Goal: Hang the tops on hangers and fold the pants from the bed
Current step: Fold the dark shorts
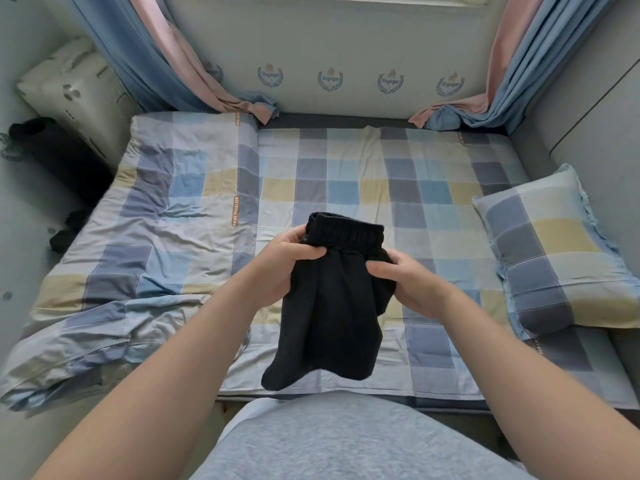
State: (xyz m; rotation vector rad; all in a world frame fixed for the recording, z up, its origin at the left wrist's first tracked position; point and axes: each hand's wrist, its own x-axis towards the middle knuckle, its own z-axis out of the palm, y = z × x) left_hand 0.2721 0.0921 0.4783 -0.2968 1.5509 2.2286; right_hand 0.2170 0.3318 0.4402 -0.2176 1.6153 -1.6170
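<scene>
Black pants (329,317), fingers (310,253) partly hidden

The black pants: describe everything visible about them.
The black pants look like soft, matte knit fabric with a gathered elastic waistband at the top. They are bunched, hanging loosely above the checked bed, not lying on it. The left hand and right hand grip them just below the waistband, fingers curled into the cloth.

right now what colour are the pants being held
Black, plain with no pattern; the pants show clearly in the head view, held in both hands.
</scene>
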